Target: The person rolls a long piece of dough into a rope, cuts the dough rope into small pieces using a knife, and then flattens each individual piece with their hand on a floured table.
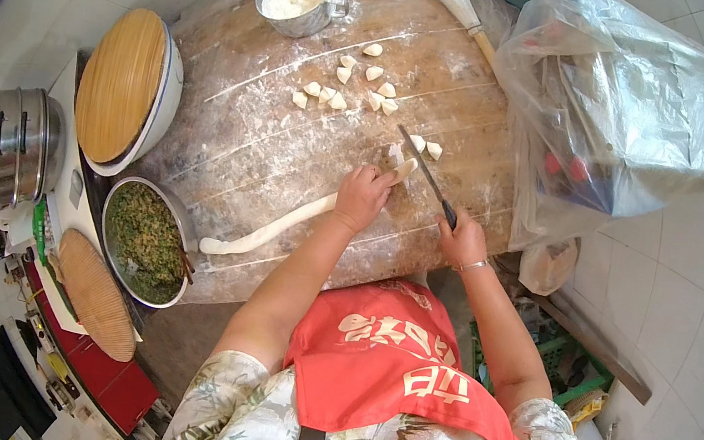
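A long rope of dough (288, 217) lies slantwise across the floured wooden board (266, 123). My left hand (363, 196) is closed over the rope close to its right end, with the fingers near the tip. In my right hand (463, 239) is the dark handle of a knife (423, 169), its blade slanting up and left just beyond the dough's end. Two cut dough pieces (426, 147) rest right beside the blade. Farther up the board, several more small dough pieces (334, 97) are scattered.
A metal cup of flour (294, 1) and a brush (467, 19) stand at the back. Left are a bowl of green filling (147, 243) and a basin with a wooden lid (120, 86). A plastic-covered box (617, 115) borders the right.
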`<state>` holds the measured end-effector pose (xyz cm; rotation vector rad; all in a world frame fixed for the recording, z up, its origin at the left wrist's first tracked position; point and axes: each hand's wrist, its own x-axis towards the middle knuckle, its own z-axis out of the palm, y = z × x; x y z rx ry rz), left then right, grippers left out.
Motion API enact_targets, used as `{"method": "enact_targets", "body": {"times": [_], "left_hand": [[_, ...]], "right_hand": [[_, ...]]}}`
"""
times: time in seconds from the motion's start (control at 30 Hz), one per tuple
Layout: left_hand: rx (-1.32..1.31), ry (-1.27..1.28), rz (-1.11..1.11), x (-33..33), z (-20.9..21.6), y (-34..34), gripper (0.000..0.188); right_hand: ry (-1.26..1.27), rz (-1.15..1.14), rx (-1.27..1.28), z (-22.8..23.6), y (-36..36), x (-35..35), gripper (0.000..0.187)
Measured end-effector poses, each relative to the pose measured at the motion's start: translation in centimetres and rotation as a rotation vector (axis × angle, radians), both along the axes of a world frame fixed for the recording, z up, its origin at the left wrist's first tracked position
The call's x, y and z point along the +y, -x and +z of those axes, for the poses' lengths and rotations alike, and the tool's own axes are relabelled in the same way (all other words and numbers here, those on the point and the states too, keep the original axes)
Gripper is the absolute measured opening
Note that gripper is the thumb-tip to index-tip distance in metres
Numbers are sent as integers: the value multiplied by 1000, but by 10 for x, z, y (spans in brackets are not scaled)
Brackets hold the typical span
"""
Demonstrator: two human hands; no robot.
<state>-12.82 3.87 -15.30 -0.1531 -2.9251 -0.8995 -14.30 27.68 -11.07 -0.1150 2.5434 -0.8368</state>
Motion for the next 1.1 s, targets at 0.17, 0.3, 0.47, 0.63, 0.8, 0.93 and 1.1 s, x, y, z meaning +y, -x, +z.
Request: {"method": "enact_targets", "body": {"times": [0.17, 0.3, 0.47, 0.63, 0.8, 0.93, 1.1], "left_hand": [[18, -7, 9, 3, 2, 0, 38], [16, 53, 96, 3, 3, -2, 33], [-96, -9, 265, -11, -2, -8, 24], [-83, -50, 325, -20, -3, 1, 19], [-103, -30, 320, -21, -5, 0, 21], [-74, -24, 290, -21, -3, -4, 23], [0, -1, 131, -26, 2, -24, 30]], "right_hand": [[-135, 100, -70, 17, -14, 5, 33], [-177, 59, -51, -4, -16, -8, 34], [-120, 26, -43, -27, -14, -20, 35], [-7, -14, -23, -7, -13, -13, 37], [-71, 94, -34, 6, -19, -17, 34], [-144, 102, -86, -11, -18, -31, 33], [-66, 57, -38, -20, -6, -47, 33]]}}
